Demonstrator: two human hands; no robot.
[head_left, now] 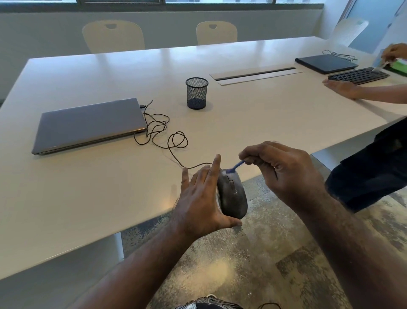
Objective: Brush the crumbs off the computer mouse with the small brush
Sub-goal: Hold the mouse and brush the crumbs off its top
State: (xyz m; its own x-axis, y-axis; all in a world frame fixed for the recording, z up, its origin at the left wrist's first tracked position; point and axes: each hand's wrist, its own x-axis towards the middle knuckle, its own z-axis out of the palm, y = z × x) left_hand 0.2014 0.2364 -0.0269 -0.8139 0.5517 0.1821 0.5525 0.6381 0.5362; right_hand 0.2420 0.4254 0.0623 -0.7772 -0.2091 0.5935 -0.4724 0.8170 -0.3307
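Daylight from windows (198, 2) along top of frame; scene evenly bright, a bit cool. White table (88, 198) shows soft sheen, pale window reflections in upper middle, and a small warm glare patch near its lower edge at centre. Shadows faint and soft: under cup (196, 93), beside laptop (88, 124). Wide-angle bend: table edges curve, chairs (113, 36) lean at top. Brush (235, 167) tip slightly motion-blurred. Floor (242, 264) bottom centre has a washed-out light patch. Far right edge soft, smeared.
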